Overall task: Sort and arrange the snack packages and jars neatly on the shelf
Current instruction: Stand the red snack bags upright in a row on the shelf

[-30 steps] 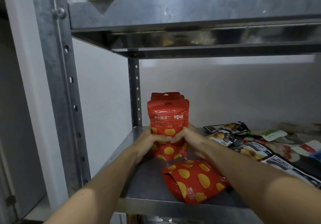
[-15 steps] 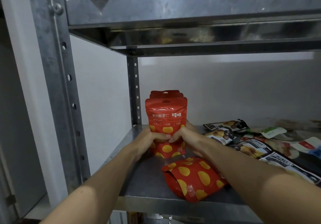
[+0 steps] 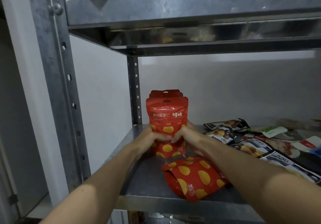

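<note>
A red snack pouch [image 3: 167, 114] with yellow spots stands upright at the back left of the metal shelf [image 3: 145, 180], with more red pouches of the same kind right behind it. My left hand [image 3: 149, 141] grips its left side and my right hand [image 3: 186, 137] grips its right side, thumbs meeting at the front. Another red spotted pouch [image 3: 194, 176] lies flat near the shelf's front edge, below my right forearm.
Black and white snack packages [image 3: 225, 130] lie scattered flat across the right half of the shelf, with several more [image 3: 257, 147] further right. A perforated upright post [image 3: 134, 88] stands just left of the pouches. The upper shelf [image 3: 191, 6] hangs overhead with items on it.
Both hands keep hold of the upright red pouch in nearly the same spot. The view has shifted slightly; the flat pouch has not moved.
</note>
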### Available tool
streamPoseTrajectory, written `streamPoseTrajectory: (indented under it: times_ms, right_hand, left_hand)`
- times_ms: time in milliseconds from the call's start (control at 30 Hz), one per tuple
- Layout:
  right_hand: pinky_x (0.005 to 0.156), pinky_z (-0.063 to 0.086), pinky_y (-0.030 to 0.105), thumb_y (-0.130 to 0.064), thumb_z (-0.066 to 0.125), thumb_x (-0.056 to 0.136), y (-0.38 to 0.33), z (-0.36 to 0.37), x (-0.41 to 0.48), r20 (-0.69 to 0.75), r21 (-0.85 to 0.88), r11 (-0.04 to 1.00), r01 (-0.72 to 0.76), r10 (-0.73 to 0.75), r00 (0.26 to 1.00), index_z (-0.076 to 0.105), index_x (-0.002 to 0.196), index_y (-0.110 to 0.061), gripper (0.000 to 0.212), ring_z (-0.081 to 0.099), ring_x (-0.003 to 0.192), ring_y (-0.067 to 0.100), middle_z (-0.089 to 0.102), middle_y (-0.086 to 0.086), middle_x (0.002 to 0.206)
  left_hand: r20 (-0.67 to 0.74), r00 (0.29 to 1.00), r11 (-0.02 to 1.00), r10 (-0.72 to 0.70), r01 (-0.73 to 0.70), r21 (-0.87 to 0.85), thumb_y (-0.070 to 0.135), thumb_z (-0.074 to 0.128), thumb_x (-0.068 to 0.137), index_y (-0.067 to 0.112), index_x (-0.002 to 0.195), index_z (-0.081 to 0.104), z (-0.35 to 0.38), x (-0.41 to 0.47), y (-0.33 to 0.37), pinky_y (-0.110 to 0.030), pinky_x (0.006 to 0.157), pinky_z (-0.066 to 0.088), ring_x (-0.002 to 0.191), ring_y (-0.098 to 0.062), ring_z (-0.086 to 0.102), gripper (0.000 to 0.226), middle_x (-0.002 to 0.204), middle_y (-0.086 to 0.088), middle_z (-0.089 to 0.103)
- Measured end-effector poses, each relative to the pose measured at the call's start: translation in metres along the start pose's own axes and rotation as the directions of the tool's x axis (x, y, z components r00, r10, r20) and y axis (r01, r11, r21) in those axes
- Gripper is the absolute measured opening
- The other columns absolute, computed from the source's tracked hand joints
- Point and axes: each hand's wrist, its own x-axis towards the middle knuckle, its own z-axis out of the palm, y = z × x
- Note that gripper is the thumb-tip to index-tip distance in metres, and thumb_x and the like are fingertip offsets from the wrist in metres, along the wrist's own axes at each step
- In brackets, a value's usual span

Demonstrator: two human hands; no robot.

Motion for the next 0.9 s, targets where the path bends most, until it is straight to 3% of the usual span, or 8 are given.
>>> streamPoseTrajectory:
  times_ms: [133,300,433,600,733,800,900]
  right_hand:
    - [0.097,0.049,0.05,-0.003,0.066,0.046,-0.001,0.001,-0.001,-0.004,-0.004,1.0,-0.001,0.001,1.0,0.047,0.124,-0.021,0.082,0.059,0.109,0.027,0.065,0.006,0.112]
    - [0.097,0.049,0.05,-0.002,0.066,0.049,-0.001,0.0,-0.002,-0.008,-0.017,1.0,-0.01,0.009,1.0,0.048,0.123,-0.021,0.079,0.059,0.108,0.027,0.064,0.007,0.112]
    - [0.097,0.05,0.05,-0.005,0.067,0.044,-0.001,0.001,-0.003,-0.018,-0.028,1.0,-0.009,0.009,1.0,0.047,0.125,-0.023,0.085,0.059,0.11,0.027,0.065,0.005,0.113]
    - [0.099,0.048,0.051,0.006,0.069,0.062,-0.002,-0.008,-0.008,-0.075,-0.056,0.995,-0.078,0.073,0.994,0.028,0.145,-0.021,0.097,0.052,0.12,0.03,0.057,0.006,0.127]
    - [0.094,0.045,0.038,0.003,0.068,0.072,-0.008,-0.018,-0.025,-0.147,-0.163,0.981,-0.11,0.086,0.985,0.014,0.153,-0.021,0.1,0.041,0.131,0.03,0.04,0.011,0.147]
    - [0.094,0.042,0.035,0.0,0.068,0.074,-0.013,-0.022,-0.035,-0.207,-0.196,0.976,-0.094,0.053,0.977,0.016,0.154,-0.017,0.096,0.037,0.136,0.029,0.034,0.01,0.152]
    - [0.097,0.041,0.036,-0.006,0.068,0.076,-0.019,-0.026,-0.051,-0.297,-0.224,0.972,-0.064,-0.006,0.955,0.03,0.149,-0.013,0.082,0.04,0.133,0.027,0.039,0.009,0.15]
  left_hand:
    - [-0.005,1.0,1.0,-0.002,0.002,-0.003,0.023,0.078,0.072,0.03,0.117,0.055,0.0,0.0,0.0,-0.035,0.092,0.051,0.105,-0.019,0.064,0.051,0.111,0.002,0.069]
    - [-0.015,1.0,1.0,-0.001,0.001,-0.014,0.019,0.074,0.077,0.032,0.114,0.056,0.001,0.0,-0.001,-0.03,0.083,0.052,0.101,-0.018,0.066,0.043,0.109,0.003,0.07]
    - [-0.028,1.0,1.0,-0.008,0.008,-0.016,0.019,0.076,0.075,0.033,0.114,0.053,0.002,-0.001,0.0,-0.033,0.088,0.051,0.104,-0.018,0.064,0.047,0.111,0.003,0.068]
    - [-0.07,0.997,0.999,-0.021,0.023,0.028,0.038,0.085,0.055,0.031,0.136,0.037,-0.004,-0.003,-0.001,-0.042,0.1,0.047,0.113,-0.017,0.059,0.094,0.123,0.005,0.062]
    - [-0.159,0.986,0.996,-0.057,0.068,0.066,0.061,0.087,0.036,0.034,0.147,0.02,-0.012,-0.016,0.0,-0.051,0.107,0.04,0.13,-0.023,0.046,0.133,0.145,0.002,0.045]
    - [-0.246,0.969,0.992,-0.034,0.062,0.107,0.058,0.086,0.044,0.025,0.147,0.025,-0.013,-0.03,0.006,-0.05,0.106,0.041,0.13,-0.024,0.046,0.125,0.144,0.0,0.044]
    - [-0.426,0.903,0.984,0.058,0.019,0.175,0.036,0.078,0.074,0.013,0.135,0.044,-0.012,-0.046,0.011,-0.033,0.089,0.047,0.117,-0.026,0.053,0.074,0.125,-0.005,0.056]
